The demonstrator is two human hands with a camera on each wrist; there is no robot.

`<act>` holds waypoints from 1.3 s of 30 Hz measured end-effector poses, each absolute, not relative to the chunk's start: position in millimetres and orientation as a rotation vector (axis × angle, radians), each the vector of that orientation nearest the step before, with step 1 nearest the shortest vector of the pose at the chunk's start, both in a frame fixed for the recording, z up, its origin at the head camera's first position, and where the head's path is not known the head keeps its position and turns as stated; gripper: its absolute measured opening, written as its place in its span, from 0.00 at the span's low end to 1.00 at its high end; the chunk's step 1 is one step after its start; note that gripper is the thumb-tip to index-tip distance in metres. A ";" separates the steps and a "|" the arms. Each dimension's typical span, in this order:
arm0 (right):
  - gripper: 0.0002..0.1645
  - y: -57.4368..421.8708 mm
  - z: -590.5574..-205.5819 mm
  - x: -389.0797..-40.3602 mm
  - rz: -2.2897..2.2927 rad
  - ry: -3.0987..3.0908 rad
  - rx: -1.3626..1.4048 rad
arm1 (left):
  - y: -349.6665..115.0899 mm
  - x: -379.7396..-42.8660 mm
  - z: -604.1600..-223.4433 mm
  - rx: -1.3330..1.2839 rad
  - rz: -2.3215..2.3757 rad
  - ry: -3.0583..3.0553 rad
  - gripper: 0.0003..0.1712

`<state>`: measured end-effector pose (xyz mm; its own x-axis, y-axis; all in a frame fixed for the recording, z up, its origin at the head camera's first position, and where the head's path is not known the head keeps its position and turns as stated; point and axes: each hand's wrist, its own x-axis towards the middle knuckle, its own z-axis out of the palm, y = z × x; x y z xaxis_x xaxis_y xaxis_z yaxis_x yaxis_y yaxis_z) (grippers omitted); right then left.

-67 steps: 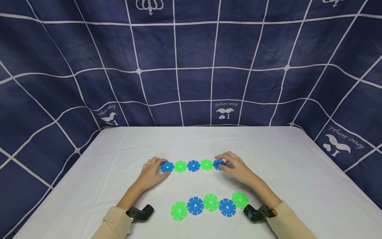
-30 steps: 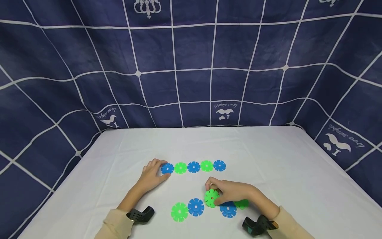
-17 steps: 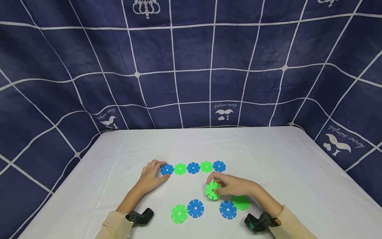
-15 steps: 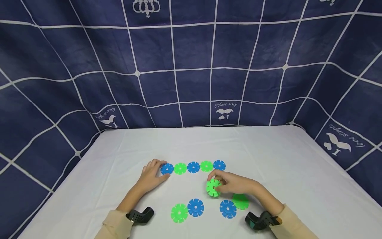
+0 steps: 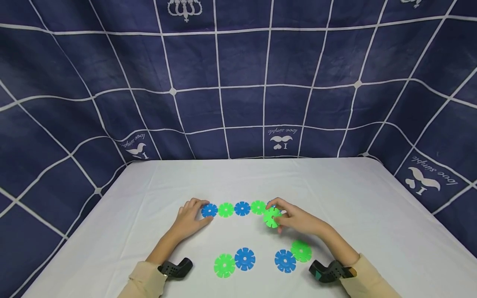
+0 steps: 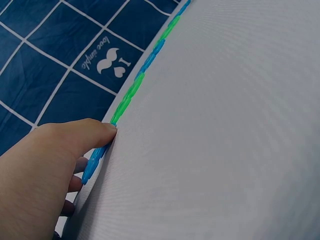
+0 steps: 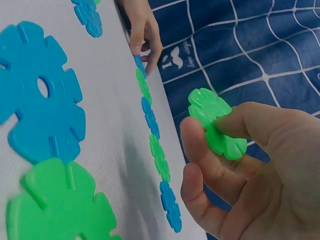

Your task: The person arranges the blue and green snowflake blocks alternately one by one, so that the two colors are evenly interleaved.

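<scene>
My right hand [image 5: 301,220] pinches a green snowflake building disc [image 5: 270,218] between thumb and fingers, raised over the table at the right end of a far row. In the right wrist view that green disc [image 7: 202,104] is tilted, its face partly covered by the thumb. The row alternates blue and green discs; its rightmost blue disc [image 7: 170,206] is mostly hidden behind my right hand in the head view. At the left end, my left hand [image 5: 189,218] holds the blue disc [image 5: 209,210] by its edges, thumb near and fingers beyond, as the left wrist view confirms.
Nearer me on the white table [image 5: 179,174] lie a green disc [image 5: 224,266] beside a blue disc [image 5: 244,259], then a gap, then another blue disc [image 5: 285,261] and green disc [image 5: 301,251] overlapping. A dark blue checked curtain [image 5: 242,107] encloses the far side.
My right hand left the row's right end, picked the middle green disc from the near group and carried it forward to the row's right end. My left hand has stayed put.
</scene>
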<state>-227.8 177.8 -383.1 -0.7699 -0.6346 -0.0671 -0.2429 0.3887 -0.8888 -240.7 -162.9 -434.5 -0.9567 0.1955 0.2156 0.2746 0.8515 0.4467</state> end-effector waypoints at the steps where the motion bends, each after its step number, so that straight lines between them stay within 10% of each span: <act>1: 0.23 178.2 -383.3 -228.3 -1.354 2.259 -0.756 | -163.0 -240.8 -434.7 -0.365 -0.725 -2.868 0.31; 39: 0.17 208.8 -426.2 -259.7 -1.216 3.031 -0.210 | -165.1 -242.0 -436.3 -0.387 -0.744 -2.855 0.31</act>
